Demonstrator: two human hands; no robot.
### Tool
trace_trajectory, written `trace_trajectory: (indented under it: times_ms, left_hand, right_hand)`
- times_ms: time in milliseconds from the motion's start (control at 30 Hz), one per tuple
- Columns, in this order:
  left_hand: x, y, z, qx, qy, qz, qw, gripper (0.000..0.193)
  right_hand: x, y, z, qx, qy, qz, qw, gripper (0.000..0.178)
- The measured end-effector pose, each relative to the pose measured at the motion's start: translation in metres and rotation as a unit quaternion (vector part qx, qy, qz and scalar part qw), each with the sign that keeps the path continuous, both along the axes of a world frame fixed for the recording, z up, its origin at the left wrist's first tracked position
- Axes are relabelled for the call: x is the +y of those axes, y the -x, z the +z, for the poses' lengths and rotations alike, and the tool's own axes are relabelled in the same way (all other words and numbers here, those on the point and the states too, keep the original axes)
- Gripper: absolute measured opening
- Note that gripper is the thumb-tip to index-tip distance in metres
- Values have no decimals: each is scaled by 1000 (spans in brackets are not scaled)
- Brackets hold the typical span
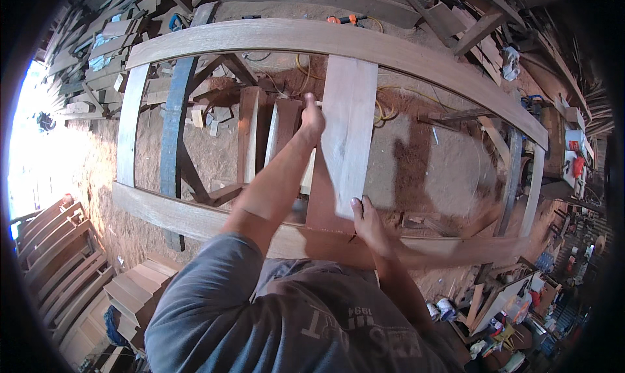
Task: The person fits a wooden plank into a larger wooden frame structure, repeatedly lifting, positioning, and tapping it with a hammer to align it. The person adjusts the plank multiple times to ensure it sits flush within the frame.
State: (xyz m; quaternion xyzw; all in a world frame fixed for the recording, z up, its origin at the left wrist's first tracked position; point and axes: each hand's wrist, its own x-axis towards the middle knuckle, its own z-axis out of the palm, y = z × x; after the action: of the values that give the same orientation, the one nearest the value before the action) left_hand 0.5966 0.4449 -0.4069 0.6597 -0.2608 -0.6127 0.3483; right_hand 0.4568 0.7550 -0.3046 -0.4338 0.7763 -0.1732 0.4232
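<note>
- Your left hand [313, 118] reaches far forward to the left edge of the wide middle board [349, 122], at its upper part, thumb pointing up and away from you. The forearm slants over the near rail [280, 239], and the sleeve ends above the elbow.
- I cannot tell how firmly that left grip closes; its fingers are mostly hidden.
- Your right hand [371, 224] is close to your body, at the board's lower right corner, thumb against the wood and the forearm angling up from the lower right.
- The right grip is narrow at that corner, but I cannot tell whether its hidden fingers clasp the underside.
- The board lies crosswise, its far end at the far rail [260, 34] and its near end at the near rail.
- Your grey shirt [286, 308], just below the board's near end, carries pale printed lettering and digits.
- A white-and-blue bucket [574, 140] stands well to the right of the board, with a red object [579, 166] beside it; I cannot make out what the bucket holds.
- A pale can [446, 309] sits below and right of the board, its contents too small to tell.
</note>
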Motion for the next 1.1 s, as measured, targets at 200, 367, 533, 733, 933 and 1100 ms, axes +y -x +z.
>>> trace_trajectory:
  times_ms: [200, 367, 533, 733, 933, 1100]
  left_hand:
    - [-28, -14, -16, 110, -4, 164, 980, 76]
    - [-41, 27, 1, 78, 2, 74, 994, 84]
    - [-52, 2, 28, 114, 5, 87, 990, 82]
    - [-51, 21, 30, 76, -75, 26, 994, 70]
    - [-46, 32, 43, 241, 14, 154, 958, 66]
    - [-40, 25, 33, 69, -22, 16, 997, 81]
  right_hand:
    - [-3, 0, 2, -53, -34, -18, 998, 49]
    - [1, 2, -5, -78, -34, -26, 996, 53]
    - [3, 4, -3, -59, -4, -13, 998, 57]
    - [4, 4, -4, -94, -40, -34, 994, 60]
    - [4, 0, -7, -89, -10, -44, 995, 57]
    - [1, -2, 4, -33, -64, -14, 997, 52]
